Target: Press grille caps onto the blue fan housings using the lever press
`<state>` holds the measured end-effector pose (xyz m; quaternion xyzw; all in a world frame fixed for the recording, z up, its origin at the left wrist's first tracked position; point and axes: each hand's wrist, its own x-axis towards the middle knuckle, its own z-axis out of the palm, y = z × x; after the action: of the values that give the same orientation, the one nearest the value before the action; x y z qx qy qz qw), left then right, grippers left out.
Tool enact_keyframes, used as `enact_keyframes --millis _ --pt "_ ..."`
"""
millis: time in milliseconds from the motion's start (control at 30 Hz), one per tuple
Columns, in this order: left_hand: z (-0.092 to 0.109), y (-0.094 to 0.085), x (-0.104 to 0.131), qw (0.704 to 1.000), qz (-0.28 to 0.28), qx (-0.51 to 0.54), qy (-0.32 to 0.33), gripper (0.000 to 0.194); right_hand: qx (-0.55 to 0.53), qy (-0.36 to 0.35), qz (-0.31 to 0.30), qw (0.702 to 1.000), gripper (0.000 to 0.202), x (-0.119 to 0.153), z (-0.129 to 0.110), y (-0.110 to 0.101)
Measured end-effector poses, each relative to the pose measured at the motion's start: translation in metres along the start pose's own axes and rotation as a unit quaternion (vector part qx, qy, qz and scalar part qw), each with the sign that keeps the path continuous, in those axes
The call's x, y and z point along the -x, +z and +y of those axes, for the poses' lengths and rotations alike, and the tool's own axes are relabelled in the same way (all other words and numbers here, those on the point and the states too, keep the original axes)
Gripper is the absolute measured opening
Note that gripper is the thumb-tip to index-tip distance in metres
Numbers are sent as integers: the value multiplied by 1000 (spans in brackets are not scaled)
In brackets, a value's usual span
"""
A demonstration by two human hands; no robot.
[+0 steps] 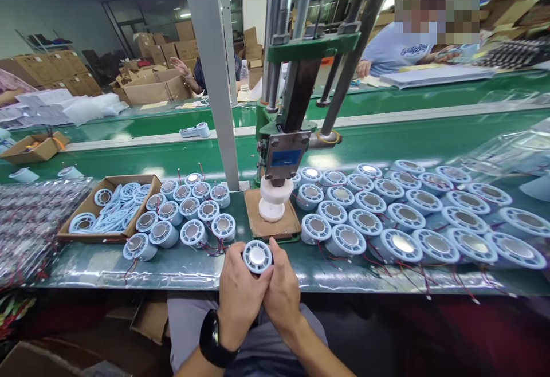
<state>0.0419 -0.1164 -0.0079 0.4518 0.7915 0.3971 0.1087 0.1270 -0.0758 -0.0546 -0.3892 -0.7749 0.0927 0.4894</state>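
Note:
Between my two hands is a round light-blue motor housing [258, 255], its slotted ring and silver centre facing up. My left hand [239, 294] wraps its left side, with a black band on the wrist. On the other side my right hand [282, 291] closes round it, and both thumbs press near its lower front. The lower part of the housing is hidden by my fingers. Just beyond stands a green hand press [287, 156] with a white round pressing block [275, 193] above a white seat [271, 211] on a brown board [253, 219].
Similar housings [365, 222] with red and black wires stand in rows right of the press, and more [193, 232] to the left. A cardboard box [146, 216] holds light-blue rings. Clear plastic trays [38, 216] lie far left. A grey post [215, 79] rises behind; co-workers sit across the green belt.

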Motion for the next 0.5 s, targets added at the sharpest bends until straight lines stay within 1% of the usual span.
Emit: enact_keyframes --millis 100,167,200,267,333,400,433,467,500 --pt "-4 4 2 1000 -2 -5 19 40 -15 1 -26 1000 59 -2 1 -3" --pt "-8 6 4 999 -14 -13 36 40 -32 -13 -56 998 58 -3 3 -7" --pt "-10 7 5 998 -23 -14 49 43 -43 -25 -74 996 58 -4 6 -10" --pt "-14 7 6 995 -45 -2 83 52 -65 -48 -123 989 64 -5 12 -17" --pt "-17 5 5 991 -75 30 110 57 -84 -64 -195 975 72 -11 20 -29" --pt "-18 2 4 987 -98 71 106 56 -89 -93 -267 955 76 -27 27 -47" --pt "-16 -1 2 986 -106 91 92 55 -81 -113 -283 949 76 -41 28 -59" --pt "-13 -5 1 985 -111 108 74 54 -68 -136 -273 950 74 -60 26 -73" --pt "-9 -10 -2 985 -115 121 55 53 -53 -160 -239 956 72 -84 20 -89"
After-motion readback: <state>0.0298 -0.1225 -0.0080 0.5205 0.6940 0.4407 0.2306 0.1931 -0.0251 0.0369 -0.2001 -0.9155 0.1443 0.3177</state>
